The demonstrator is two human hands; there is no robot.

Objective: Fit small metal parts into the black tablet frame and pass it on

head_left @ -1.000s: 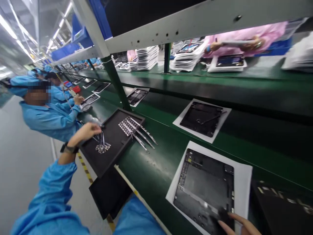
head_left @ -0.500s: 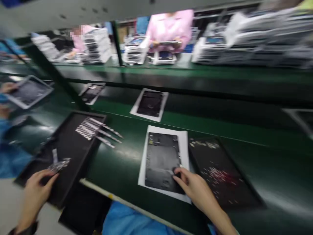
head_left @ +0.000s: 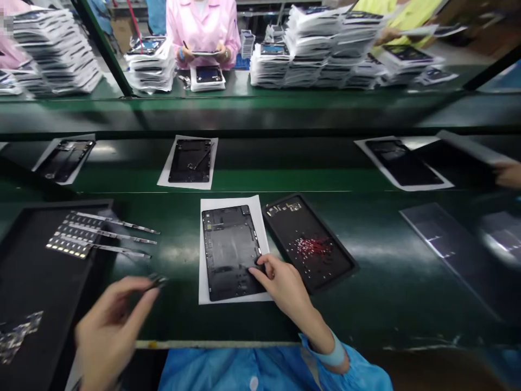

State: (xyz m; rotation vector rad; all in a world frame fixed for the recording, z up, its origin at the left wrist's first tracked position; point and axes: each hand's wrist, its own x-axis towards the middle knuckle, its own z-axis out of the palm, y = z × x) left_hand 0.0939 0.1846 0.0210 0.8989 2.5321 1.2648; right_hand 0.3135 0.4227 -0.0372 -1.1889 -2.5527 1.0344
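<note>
A black tablet back shell [head_left: 229, 250] lies on a white sheet [head_left: 204, 288] on the green belt in front of me. My right hand [head_left: 285, 288] rests its fingertips on the shell's lower right corner. My left hand [head_left: 109, 331], blurred by motion, hovers over the belt left of the sheet and pinches a small dark part [head_left: 158, 281] between thumb and forefinger. Left of it sits a black tray [head_left: 28, 271] with strips of small parts [head_left: 81, 239] and a shiny heap [head_left: 16, 336]. A second black tray [head_left: 325, 271] with small red bits lies right of the shell.
More shells on white sheets [head_left: 190, 161] ride the belt further back, left and right. A raised green shelf [head_left: 244, 111] carries tall stacks of white trays [head_left: 313, 49]. A person in pink [head_left: 202, 27] works opposite. Another person's hand [head_left: 508, 175] shows at the right edge.
The view has swung from the left tray to straight ahead. My left hand has left the tray's heap and moved right over the belt with a small part. My right hand stays on the shell.
</note>
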